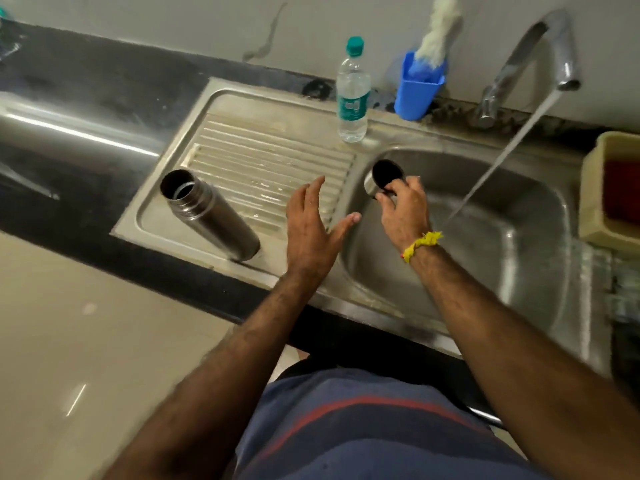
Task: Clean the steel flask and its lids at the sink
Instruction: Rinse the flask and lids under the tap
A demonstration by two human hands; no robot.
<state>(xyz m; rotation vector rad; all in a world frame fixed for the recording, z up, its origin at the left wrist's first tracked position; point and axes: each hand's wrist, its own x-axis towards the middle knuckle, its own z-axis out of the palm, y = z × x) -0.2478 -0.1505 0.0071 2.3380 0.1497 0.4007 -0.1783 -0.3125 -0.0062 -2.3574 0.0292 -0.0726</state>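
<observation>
At two o'clock, over the sink [512,258], with water running from the tap [540,50] into the basin: lid-rinsing stage, by the look of it. Next move likely calls for carrying the cup lid [382,176] toward three o'clock, under the stream, open mouth turned to catch the water. At nine o'clock, standing uncapped on the ribbed drainboard [270,157]: steel flask [207,214], untouched, probably awaiting its turn. Just past centre, left hand [313,223] spread open, fingers straight, holding nothing, hovering above the drainboard edge. At one o'clock of it, right hand [405,211] curled round the cup lid, pinching it at the rim. Any second lid not visible.
</observation>
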